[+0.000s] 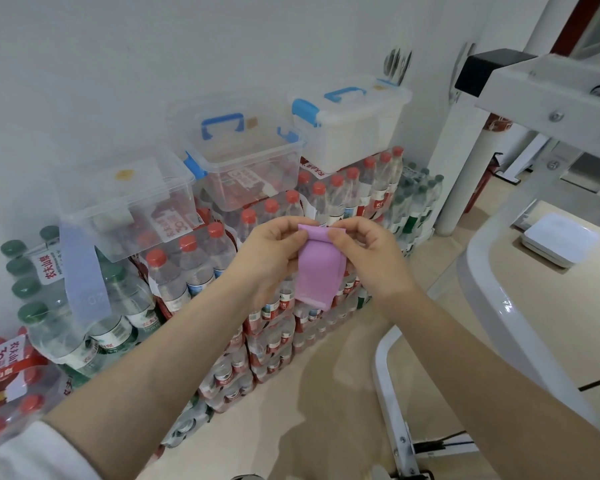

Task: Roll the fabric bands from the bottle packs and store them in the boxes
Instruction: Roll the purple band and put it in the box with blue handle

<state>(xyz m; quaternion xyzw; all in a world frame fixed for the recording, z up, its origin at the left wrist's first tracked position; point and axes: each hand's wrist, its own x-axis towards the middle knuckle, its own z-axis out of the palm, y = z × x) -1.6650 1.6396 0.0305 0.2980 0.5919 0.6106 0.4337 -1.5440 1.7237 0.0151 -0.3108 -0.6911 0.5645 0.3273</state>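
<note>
Head cam: pink band hangs straight down between both hands. Left hand and right hand each pinch the rolled top edge, roll axis running side to side, boxes just behind.

I am facing a plain white wall under even indoor light. A beige floor is running below. A white metal frame is standing right, beside a glossy white-edged counter.
</note>
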